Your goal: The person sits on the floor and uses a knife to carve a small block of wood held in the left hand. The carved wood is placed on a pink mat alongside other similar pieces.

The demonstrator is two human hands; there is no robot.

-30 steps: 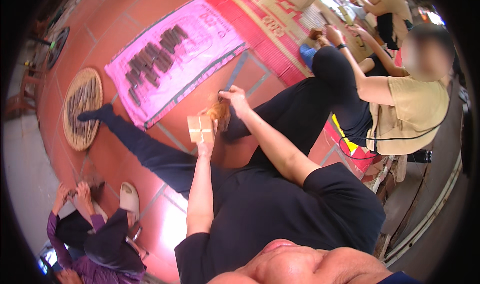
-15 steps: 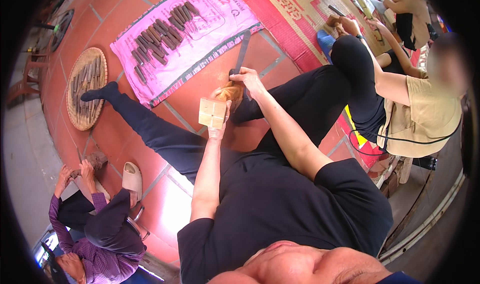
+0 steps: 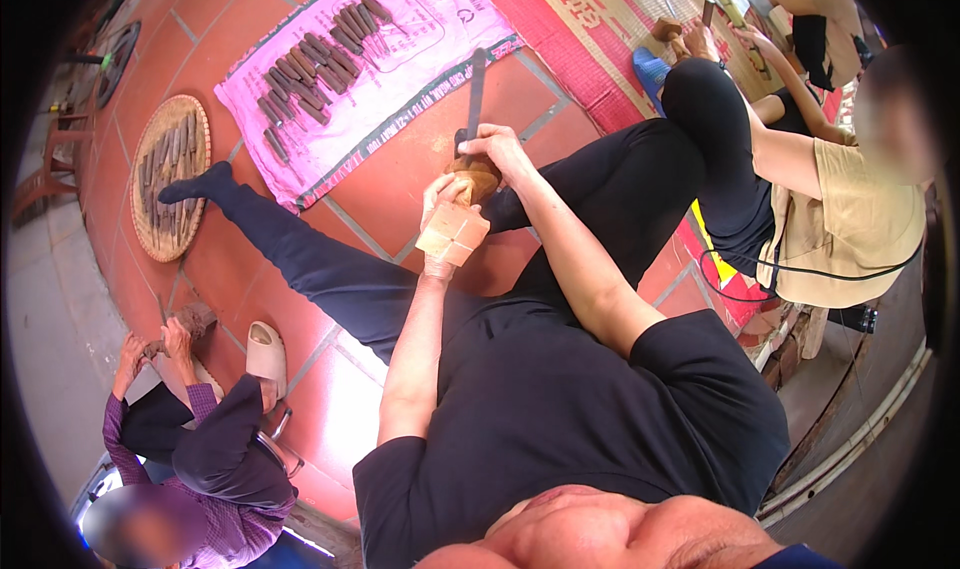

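Note:
In front of my bent leg my left hand (image 3: 437,195) is closed round a brown wooden carving (image 3: 482,179). A pale square block (image 3: 453,234) with crossing lines on its face sits at the carving's near end, over the wrist; it seems to be part of the piece, though the join is hidden. My right hand (image 3: 498,153) grips a long, flat, dark-bladed tool (image 3: 477,94) just beyond the carving, its blade pointing away from me. The exact kind of tool is unclear. The right fingers are close to the carving's top; contact cannot be made out.
A pink printed sheet (image 3: 400,79) bears several dark-handled carving tools (image 3: 310,74). More tools lie in a round woven tray (image 3: 203,184) by my outstretched foot. A co-worker in tan (image 3: 840,209) sits at right; another in purple check (image 3: 210,509) works at lower left.
My left hand has tipped the carving, so its square end has swung right and turned partly away. Both hands are now closer together. The tool has shifted slightly left.

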